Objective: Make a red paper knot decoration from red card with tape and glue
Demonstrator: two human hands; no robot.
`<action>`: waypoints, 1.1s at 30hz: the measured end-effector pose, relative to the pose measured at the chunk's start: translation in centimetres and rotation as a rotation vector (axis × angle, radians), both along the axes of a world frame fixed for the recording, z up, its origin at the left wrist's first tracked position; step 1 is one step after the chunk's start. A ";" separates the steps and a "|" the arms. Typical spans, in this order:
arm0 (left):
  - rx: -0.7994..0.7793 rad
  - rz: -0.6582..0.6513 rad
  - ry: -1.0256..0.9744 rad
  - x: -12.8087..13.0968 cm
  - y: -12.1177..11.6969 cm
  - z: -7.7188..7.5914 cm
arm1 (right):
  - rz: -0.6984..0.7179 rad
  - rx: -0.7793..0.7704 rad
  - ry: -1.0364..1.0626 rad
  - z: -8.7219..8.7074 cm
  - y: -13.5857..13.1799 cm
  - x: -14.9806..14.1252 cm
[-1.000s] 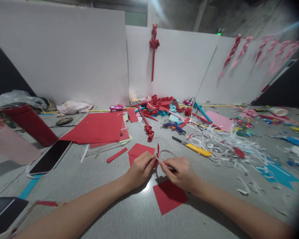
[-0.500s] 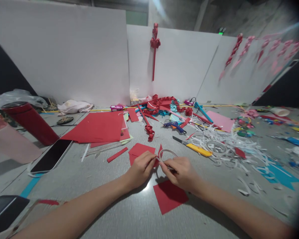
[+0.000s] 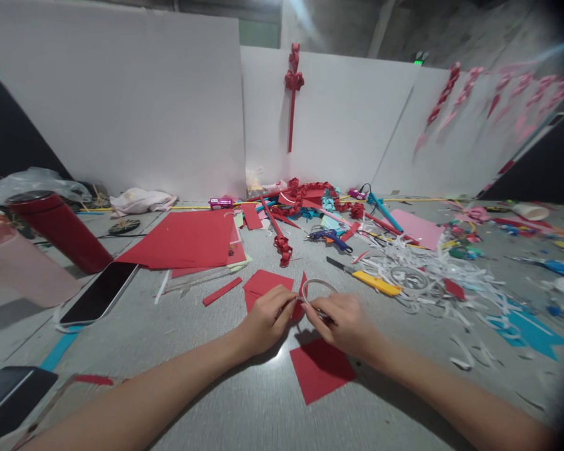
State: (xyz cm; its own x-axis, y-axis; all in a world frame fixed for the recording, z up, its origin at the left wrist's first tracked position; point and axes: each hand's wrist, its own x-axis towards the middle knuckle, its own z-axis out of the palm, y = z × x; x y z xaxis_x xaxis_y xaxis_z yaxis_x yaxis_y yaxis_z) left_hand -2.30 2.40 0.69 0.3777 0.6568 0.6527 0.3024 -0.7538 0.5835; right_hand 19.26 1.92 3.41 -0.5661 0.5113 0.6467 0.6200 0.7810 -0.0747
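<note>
Left hand [image 3: 266, 319] pinching red paper [image 3: 302, 294] | right hand [image 3: 341, 322] pinching tape ring [image 3: 317, 288] above counter [image 3: 192, 351] | likely light, flimsy, sticky; gripping by edges

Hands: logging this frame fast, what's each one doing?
Left hand: closed, pinching a small red paper piece.
Right hand: closed, pinching a thin white tape ring.

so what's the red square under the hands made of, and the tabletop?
Red square: likely matte craft paper or thin card; lies flat, clean-cut edges, no sheen. Tabletop: smooth grey surface with faint grain, possibly laminate; it glints beneath the hands.
</note>
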 end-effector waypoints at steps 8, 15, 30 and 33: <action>-0.008 -0.026 0.003 0.0 -0.2 0.1 | -0.001 0.042 -0.005 0.0 0.0 -0.1; -0.005 -0.044 0.027 -0.2 -0.3 0.4 | -0.003 0.079 -0.009 -0.1 0.1 -0.1; -0.072 -0.023 0.022 0.0 -0.4 0.6 | -0.004 0.087 -0.031 0.0 0.0 -0.2; -0.098 0.002 0.015 -0.1 -0.4 0.7 | -0.006 0.048 -0.045 0.4 0.0 -0.1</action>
